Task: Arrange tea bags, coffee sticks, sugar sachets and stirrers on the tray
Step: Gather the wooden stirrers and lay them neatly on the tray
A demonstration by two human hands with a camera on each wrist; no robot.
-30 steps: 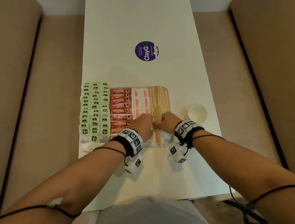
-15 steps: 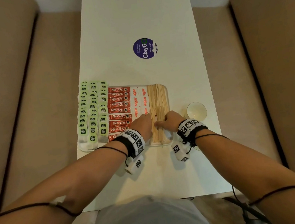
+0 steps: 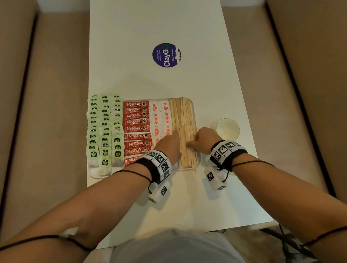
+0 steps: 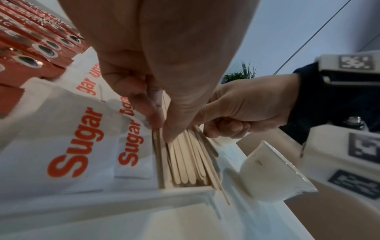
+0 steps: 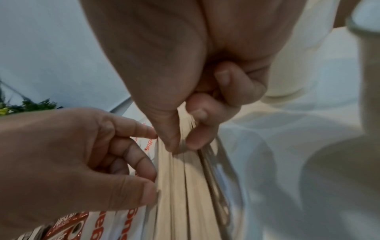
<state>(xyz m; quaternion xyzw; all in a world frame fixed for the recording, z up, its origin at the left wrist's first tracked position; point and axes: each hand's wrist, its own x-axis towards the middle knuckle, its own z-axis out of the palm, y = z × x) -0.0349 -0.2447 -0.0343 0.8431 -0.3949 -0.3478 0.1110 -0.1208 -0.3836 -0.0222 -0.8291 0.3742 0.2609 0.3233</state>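
the left hand [image 3: 169, 147] had slid forward, fingertips pressing the stirrers [image 3: 182, 112] between both hands, the right hand [image 3: 205, 138] pinching them: likely final tidying

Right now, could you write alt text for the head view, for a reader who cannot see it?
Two hands handle wooden stirrers at the right end of a white tray: the left hand touches their side, the right hand pinches some. Tea bags, coffee sticks and sugar sachets fill the rest; a cup stands beside it.

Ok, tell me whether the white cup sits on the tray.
No, the white cup stands on the table beside the tray.
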